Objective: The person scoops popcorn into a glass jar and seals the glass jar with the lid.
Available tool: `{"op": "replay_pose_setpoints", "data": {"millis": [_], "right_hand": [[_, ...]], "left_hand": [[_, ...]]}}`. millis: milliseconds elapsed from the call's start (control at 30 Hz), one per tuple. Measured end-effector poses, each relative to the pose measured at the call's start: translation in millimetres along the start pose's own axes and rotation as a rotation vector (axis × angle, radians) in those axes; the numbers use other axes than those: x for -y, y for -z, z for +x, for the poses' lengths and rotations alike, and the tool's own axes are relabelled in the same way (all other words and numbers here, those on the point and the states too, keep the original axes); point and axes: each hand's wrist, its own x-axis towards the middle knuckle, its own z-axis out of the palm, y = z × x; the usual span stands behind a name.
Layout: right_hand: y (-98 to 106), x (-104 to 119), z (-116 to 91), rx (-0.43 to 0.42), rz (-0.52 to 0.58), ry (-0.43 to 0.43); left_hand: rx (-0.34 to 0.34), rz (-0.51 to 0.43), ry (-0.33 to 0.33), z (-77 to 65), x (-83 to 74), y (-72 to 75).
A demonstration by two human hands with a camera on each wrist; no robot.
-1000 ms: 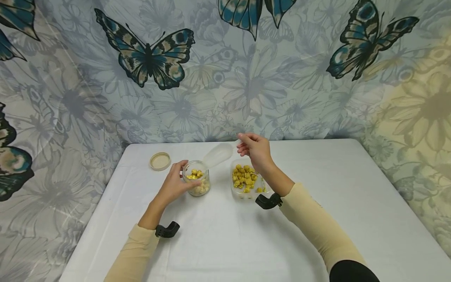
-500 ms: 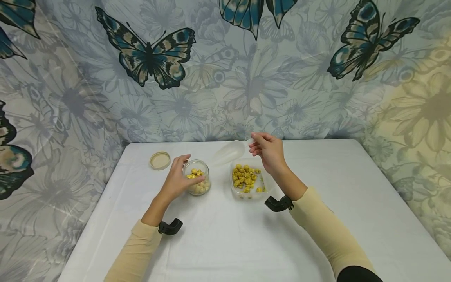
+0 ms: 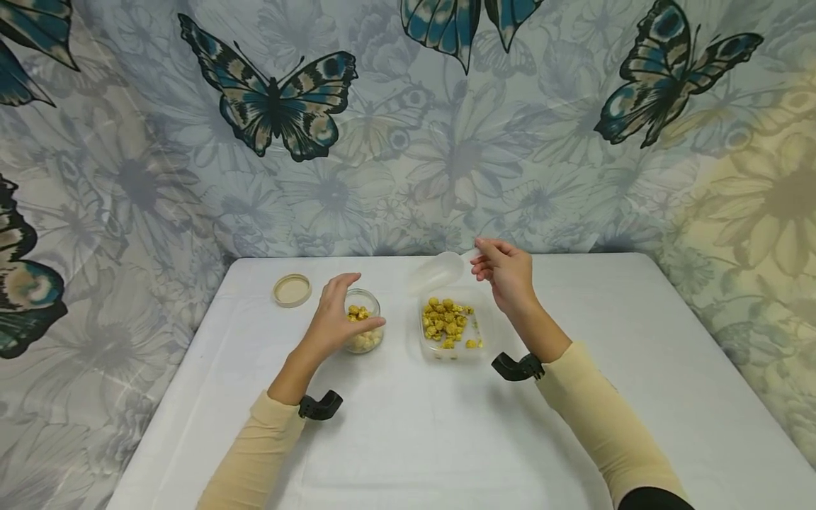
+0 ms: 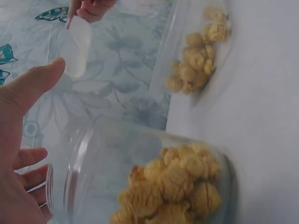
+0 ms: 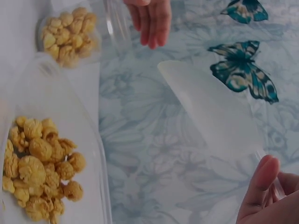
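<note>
My right hand (image 3: 507, 278) pinches the handle of a translucent plastic scoop (image 3: 436, 273); its bowl points left and shows nothing in it in the right wrist view. Below the scoop stands a clear rectangular tub (image 3: 451, 356) holding yellow popcorn (image 3: 443, 320). To its left is a glass jar (image 4: 107, 154), uncovered and partly filled with popcorn (image 4: 173, 182). My left hand (image 3: 336, 316) is beside that jar with thumb and fingers spread apart. In the left wrist view the thumb stands off the glass while the other fingers are near the rim.
A round gold-rimmed lid (image 3: 292, 291) lies on the white-covered table (image 3: 408, 439), left of the jar. Behind the table's far edge hangs a butterfly-patterned cloth (image 3: 408, 170). Each wrist wears a black camera mount.
My right hand has carried the scoop rightward, from over the jar to above the tub's far side. My left hand has loosened from the jar and shifted slightly right and up.
</note>
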Motion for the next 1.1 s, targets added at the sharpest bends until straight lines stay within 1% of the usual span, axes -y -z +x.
{"op": "replay_pose_setpoints", "data": {"millis": [167, 300, 400, 433, 500, 567, 633, 733, 867, 967, 1100], "right_hand": [[6.3, -0.7, 2.3, -0.053, -0.062, 0.058], [10.9, -0.6, 2.8, -0.066, -0.081, 0.085], [15.0, 0.4, 3.1, -0.086, -0.089, 0.092], [16.4, 1.0, 3.3, -0.094, -0.091, 0.091], [19.0, 2.3, 3.9, -0.114, -0.102, 0.090], [21.2, 4.1, 4.9, -0.128, -0.112, 0.098], [23.4, 6.2, 6.0, -0.141, -0.117, 0.111], [26.5, 8.3, 6.8, -0.155, -0.133, 0.135], [30.5, 8.9, 6.7, -0.163, -0.166, 0.138], [33.6, 8.5, 6.8, -0.163, -0.194, 0.136], [37.1, 7.8, 6.8, -0.169, -0.226, 0.137]], "left_hand": [[-0.007, 0.005, -0.058, 2.2, -12.8, -8.6], [-0.021, 0.064, -0.128, 4.0, -22.0, -14.5], [-0.023, 0.093, -0.187, 5.5, -27.0, -18.3], [-0.018, 0.095, -0.197, 5.6, -28.2, -19.5], [-0.008, 0.088, -0.209, 5.6, -30.5, -22.0], [-0.001, 0.089, -0.209, 5.1, -32.4, -24.6], [-0.005, 0.094, -0.213, 4.5, -33.8, -27.4], [-0.026, 0.115, -0.249, 3.7, -36.4, -31.3], [-0.046, 0.155, -0.307, 3.2, -38.5, -37.5], [-0.034, 0.167, -0.320, 3.3, -39.1, -42.5], [-0.004, 0.152, -0.314, 3.0, -39.5, -48.1]]}}
